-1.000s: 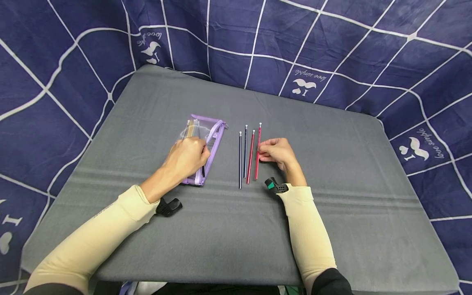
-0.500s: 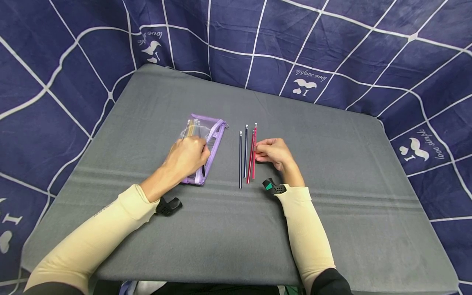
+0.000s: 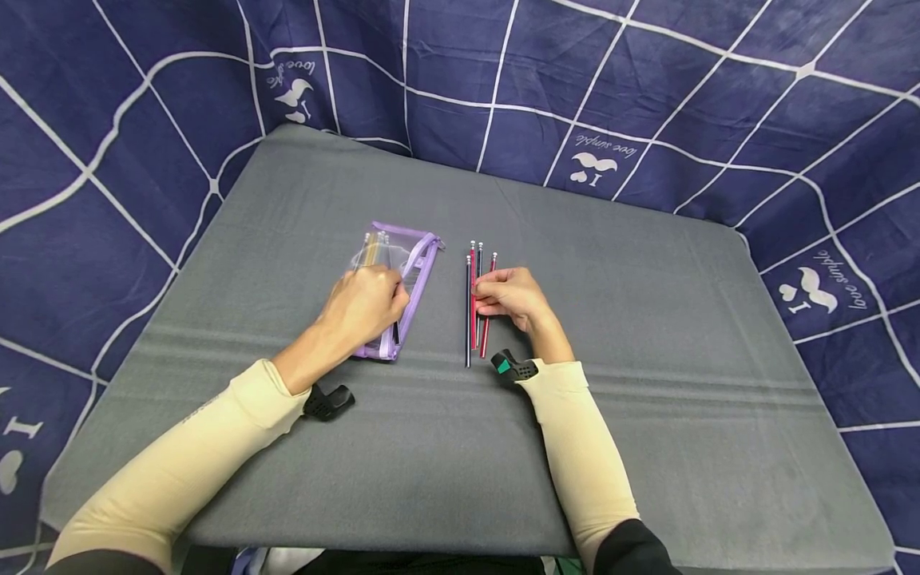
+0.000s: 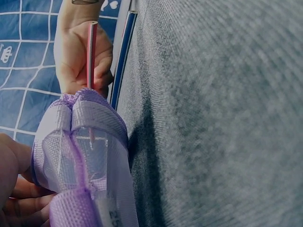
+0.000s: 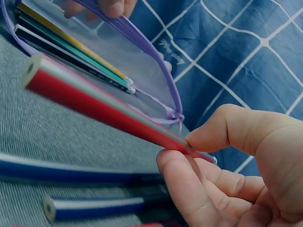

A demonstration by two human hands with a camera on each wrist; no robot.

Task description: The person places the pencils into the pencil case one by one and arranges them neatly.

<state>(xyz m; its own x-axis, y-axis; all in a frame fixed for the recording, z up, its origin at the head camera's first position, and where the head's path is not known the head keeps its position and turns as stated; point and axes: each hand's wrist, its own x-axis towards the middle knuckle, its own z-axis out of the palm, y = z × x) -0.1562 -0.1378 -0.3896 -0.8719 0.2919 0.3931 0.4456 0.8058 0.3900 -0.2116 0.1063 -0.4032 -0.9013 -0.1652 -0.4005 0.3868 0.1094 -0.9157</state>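
A clear pencil case (image 3: 424, 267) with purple mesh edging lies left of centre on the table. My left hand (image 3: 369, 305) grips its edge, and in the right wrist view the mouth stands lifted apart. Several pencils (image 5: 75, 54), among them yellow, green and black ones, lie inside. My right hand (image 3: 516, 295) pinches a red pencil (image 5: 104, 101) with silver stripes between thumb and fingers, its unsharpened end towards the case. Under it, two dark blue pencils (image 5: 94, 208) lie side by side on the table. Another red pencil (image 3: 485, 335) lies just right of them.
A grey cloth covers the table (image 3: 719, 383). Blue curtains (image 3: 460, 72) with white lines hang behind and at both sides. Each wrist carries a black camera mount (image 3: 513, 366).
My right hand has moved left with the red pencil, passing over the other red pencil to above the blue ones. The left hand and the pencil case have stayed put.
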